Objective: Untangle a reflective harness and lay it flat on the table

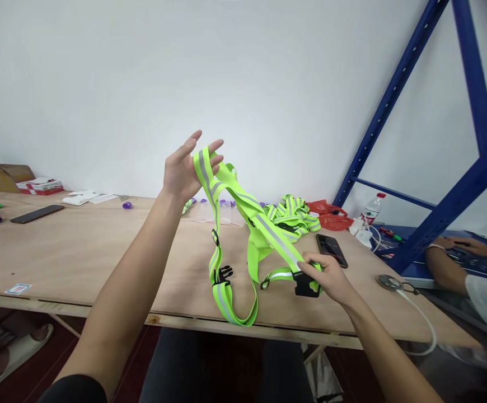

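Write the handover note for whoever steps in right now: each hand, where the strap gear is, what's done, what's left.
Left hand: raised, fingers spread, with the neon-yellow reflective strap vest draped over it.
Right hand: low over the plywood table, pinching the strap end at the black plastic buckle.
The vest hangs stretched between both hands, its lower loop dangling past the table's front edge. A second buckle half hangs unclipped on the loop.
Pile of similar yellow vests lies behind, beside a black phone.
Done: one vest lifted and spread out.
Left: buckles not yet joined; the pile looks untouched.
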The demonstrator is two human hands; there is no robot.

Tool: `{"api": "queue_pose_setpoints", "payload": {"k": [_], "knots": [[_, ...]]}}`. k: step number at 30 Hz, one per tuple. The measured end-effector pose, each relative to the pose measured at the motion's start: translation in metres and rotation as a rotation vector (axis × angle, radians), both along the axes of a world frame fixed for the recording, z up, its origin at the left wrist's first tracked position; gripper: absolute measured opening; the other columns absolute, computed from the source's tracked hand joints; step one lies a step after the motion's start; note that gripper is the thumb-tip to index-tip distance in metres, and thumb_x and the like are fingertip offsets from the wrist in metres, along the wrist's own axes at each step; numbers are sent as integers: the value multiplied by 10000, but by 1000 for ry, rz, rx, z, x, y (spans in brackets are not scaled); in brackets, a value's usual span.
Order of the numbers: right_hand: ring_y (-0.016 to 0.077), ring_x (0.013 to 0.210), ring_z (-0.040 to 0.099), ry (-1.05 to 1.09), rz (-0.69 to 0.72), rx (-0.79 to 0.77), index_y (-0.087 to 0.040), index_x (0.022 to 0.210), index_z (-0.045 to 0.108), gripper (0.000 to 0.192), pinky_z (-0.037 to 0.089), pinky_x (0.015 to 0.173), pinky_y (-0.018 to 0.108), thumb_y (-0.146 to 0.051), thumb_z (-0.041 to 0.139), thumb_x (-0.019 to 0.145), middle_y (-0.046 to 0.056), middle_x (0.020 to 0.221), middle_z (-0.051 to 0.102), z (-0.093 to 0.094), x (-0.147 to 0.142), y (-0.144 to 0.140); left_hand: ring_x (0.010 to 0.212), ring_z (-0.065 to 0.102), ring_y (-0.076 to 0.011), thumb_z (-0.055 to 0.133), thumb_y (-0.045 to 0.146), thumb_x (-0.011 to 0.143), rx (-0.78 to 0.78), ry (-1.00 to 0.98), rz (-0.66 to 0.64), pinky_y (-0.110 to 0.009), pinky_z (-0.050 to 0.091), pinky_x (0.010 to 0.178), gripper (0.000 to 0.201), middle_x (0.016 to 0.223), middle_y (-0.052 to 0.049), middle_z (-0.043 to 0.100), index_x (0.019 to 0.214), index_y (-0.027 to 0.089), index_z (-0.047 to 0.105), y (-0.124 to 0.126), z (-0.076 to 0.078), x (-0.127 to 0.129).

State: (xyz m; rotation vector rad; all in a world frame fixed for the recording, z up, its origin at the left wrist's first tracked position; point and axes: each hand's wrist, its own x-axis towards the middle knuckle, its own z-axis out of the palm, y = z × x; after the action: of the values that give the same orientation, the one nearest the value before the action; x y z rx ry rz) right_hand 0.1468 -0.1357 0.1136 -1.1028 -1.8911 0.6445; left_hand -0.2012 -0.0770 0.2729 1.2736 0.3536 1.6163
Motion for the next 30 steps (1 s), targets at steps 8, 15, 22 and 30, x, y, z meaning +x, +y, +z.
{"api": "queue_pose_setpoints", "payload": {"k": [8,15,22,30], "knots": [[177,678,553,24,-2,-141,-200,702,616,388,446,622,274,-572,679,794,19,707,593,-11,39,5,401,533,-123,767,321,765,-109,867,198,-239,422,456,244,491,46,551,952,190,679,4,-21,-13],[182,668,546,-59,-141,-111,-214,655,600,210,454,634,285,-412,644,711,13,678,590,-5,61,11,752,665,-246,785,523,699,322,1806,240,-298,440,615,396,831,-59,716,978,242,775,-6,-48,-8],[173,633,532,-94,-151,-91,-215,656,603,162,437,614,285,-374,588,685,10,665,593,-2,67,15,668,638,-206,693,280,772,680,2170,451,-319,429,591,262,1152,-134,635,1016,188,723,-7,-80,-3],[190,641,546,-127,-154,-109,-217,640,617,167,460,631,307,-375,592,690,21,659,610,-8,69,14,785,653,-213,526,248,833,620,1860,529,-343,466,690,177,1273,-105,602,864,202,695,-5,-85,-10]]}}
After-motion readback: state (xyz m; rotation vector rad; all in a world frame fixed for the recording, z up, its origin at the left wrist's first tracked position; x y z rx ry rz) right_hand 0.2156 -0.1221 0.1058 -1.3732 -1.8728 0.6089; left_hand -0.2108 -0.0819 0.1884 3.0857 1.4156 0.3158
